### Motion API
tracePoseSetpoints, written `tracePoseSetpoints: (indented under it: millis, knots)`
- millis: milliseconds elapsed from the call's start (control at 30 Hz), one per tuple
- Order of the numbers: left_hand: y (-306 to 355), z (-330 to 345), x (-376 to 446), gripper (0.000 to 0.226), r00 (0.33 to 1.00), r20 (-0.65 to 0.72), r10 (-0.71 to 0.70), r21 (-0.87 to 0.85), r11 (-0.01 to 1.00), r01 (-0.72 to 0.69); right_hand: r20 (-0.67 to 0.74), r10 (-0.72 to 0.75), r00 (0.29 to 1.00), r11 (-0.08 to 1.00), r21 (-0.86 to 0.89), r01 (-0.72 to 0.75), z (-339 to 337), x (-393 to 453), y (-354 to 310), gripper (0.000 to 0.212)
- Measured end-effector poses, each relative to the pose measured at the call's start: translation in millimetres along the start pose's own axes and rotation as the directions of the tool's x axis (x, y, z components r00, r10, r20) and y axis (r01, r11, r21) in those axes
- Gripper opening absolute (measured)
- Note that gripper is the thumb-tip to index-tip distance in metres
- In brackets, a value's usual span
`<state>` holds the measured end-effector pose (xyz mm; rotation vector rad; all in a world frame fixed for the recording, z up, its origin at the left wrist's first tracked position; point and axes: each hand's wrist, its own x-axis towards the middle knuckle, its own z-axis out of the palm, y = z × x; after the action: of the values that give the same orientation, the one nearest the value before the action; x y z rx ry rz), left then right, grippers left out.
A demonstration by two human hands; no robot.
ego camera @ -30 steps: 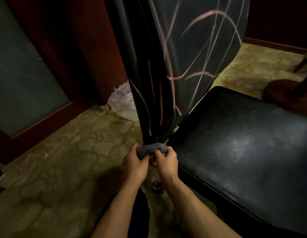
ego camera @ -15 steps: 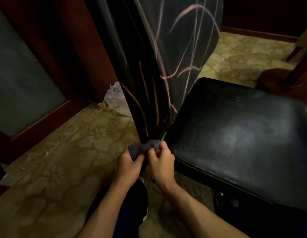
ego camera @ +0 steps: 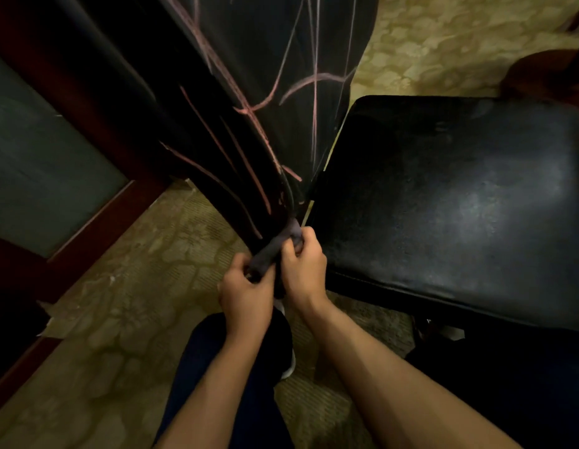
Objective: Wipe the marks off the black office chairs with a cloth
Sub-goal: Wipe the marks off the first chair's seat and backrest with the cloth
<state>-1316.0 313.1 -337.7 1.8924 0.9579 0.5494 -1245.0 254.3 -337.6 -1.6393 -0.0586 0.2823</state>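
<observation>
cloth [ego camera: 275, 251]: dark, twisted into a roll | chair back [ego camera: 255, 92] at 12 o'clock: pink marks | left hand [ego camera: 246, 293], right hand [ego camera: 302, 270]: both grip cloth

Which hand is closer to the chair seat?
The right hand. It holds the cloth just beside the seat's near corner. The left hand grips the cloth's other end, further out over the carpet.

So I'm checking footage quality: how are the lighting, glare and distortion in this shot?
Head view: dim, warm light; a pale sheen glares on the chair seat; the wide lens bends the edges; the pink marks on the chair back stay readable; both hands and the cloth are fairly sharp.
</observation>
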Motion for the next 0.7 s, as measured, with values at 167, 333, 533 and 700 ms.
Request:
tracePoseSetpoints:
  millis: [167, 333, 533, 700]
  knots:
    - [-2, 7, 15, 0.028, 1.0, 0.003, -0.011, 0.063, 0.998, 0.011, 0.087, 0.214, 0.973, 0.96, -0.202, -0.193, 5, 34, -6, 0.011]
    - [11, -2, 14, 0.021, 0.999, -0.005, 0.035, -0.145, 0.989, -0.036, 0.02, 0.041, 0.999, 0.994, -0.099, -0.039, 3, 19, -21, 0.018]
    - [0, 0, 6, 0.015, 0.998, -0.022, 0.058, -0.02, 0.998, -0.058, 0.087, -0.039, 0.995, 0.984, -0.167, 0.053, -4, 11, 0, 0.011]
    - [3, 4, 5, 0.02, 0.996, -0.051, 0.076, 0.195, 0.979, -0.064, 0.062, 0.186, 0.981, 0.911, -0.384, -0.148, 2, 22, -1, 0.022]
